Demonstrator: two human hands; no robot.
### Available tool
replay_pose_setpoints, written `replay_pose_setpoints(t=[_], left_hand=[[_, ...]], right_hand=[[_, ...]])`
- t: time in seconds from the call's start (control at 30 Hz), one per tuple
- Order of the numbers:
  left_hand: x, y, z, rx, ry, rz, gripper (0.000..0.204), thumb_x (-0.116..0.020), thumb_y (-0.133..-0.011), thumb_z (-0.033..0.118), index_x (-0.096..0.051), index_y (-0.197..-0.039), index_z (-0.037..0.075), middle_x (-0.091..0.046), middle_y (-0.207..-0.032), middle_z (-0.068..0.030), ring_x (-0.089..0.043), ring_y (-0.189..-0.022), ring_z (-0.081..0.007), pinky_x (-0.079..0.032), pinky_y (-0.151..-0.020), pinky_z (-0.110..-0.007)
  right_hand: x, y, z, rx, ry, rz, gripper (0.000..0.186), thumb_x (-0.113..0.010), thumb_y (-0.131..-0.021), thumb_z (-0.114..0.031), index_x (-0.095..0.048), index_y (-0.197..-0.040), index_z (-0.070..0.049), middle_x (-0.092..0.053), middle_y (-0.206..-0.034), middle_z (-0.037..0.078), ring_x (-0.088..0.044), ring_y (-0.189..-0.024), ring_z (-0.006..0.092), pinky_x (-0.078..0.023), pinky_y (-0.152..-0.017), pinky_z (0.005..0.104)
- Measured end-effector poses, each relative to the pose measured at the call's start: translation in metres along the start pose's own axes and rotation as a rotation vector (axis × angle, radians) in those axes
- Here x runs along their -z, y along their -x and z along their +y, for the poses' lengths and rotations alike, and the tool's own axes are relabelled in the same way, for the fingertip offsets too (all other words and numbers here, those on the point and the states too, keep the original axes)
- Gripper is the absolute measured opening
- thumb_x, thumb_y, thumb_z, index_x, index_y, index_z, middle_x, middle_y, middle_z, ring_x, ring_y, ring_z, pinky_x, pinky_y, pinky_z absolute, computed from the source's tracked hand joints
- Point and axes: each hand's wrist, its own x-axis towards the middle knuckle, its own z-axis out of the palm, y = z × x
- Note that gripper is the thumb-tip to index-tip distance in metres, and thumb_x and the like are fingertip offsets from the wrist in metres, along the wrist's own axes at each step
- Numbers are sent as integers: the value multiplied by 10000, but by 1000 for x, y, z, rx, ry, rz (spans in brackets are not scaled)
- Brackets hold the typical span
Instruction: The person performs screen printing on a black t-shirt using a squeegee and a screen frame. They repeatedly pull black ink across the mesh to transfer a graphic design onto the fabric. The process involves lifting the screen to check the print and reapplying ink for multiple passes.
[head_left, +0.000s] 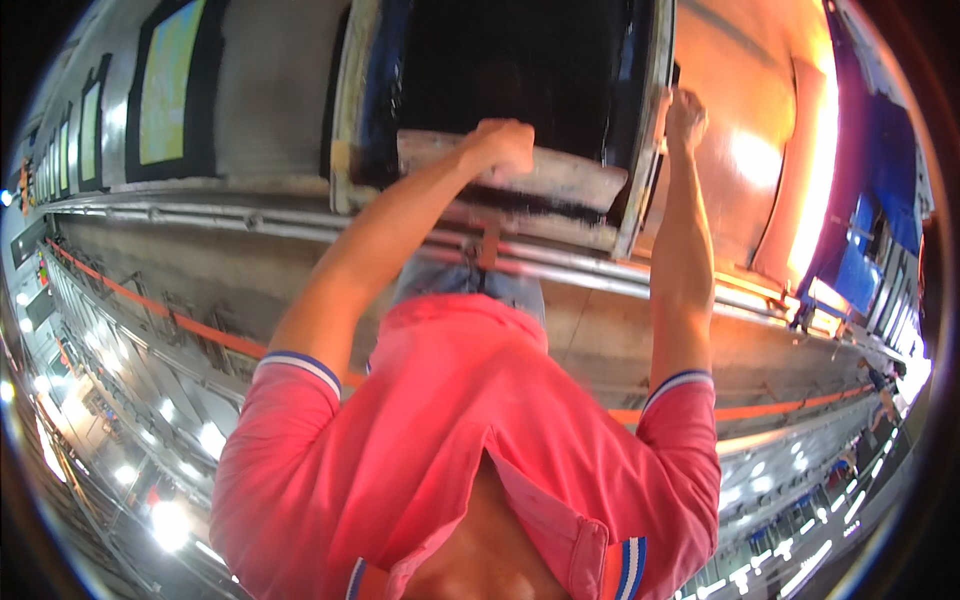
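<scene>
At the far left, a row of yellow-green panels with dark borders (170, 85) runs along the grey tabletop (270, 100), shrinking toward the picture's curved rim. Below them a metal rail (250, 222) follows the tabletop's near edge, and lower still an orange strip (185, 322) slants across a row of bright ceiling-type lights (170, 525). Right of the panels lies a screen-printing frame (346, 110), its pale side bars enclosing a glossy black field (500, 60). The person's left hand (500, 148) is closed over the top of a pale, wood-like squeegee (575, 185), which sits inside the frame near its closest bar and slopes down toward the right. Beneath this, the person's blue jeans (470, 282) and pink polo shirt (460, 400), with blue-and-white cuff bands, fill the middle. On the frame's right side bar, the right hand (685, 115) is curled shut, fingers against the bar; the fingertips are too small to make out. Beyond it, a surface glows orange (745, 130) beside a glaring white edge, and blue material (865, 240) stands at the far right.
</scene>
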Motion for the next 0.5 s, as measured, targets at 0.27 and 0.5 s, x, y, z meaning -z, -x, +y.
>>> replay_pose_setpoints(t=[0.27, 0.5], left_hand=[[86, -18, -56, -66, 11, 216, 332, -716, -638, 67, -782, -963, 48, -738, -981, -228, -725, -892, -398, -576, -783, -473], [214, -97, -80, -150, -132, 753, 281, -716, -669, 204, -798, -938, 192, -741, -874, -171, -726, -857, -377, -587, -792, -504]], right_hand=[[33, -3, -83, 267, -138, -365, 288, -668, -902, -351, -778, -1073, -147, -717, -1106, 122, -682, -1003, 319, -519, -888, 455], [-15, -94, -194, 489, 478, -690, 350, -835, -728, -290, -767, -1032, -130, -742, -951, 146, -707, -938, 343, -551, -839, 467]])
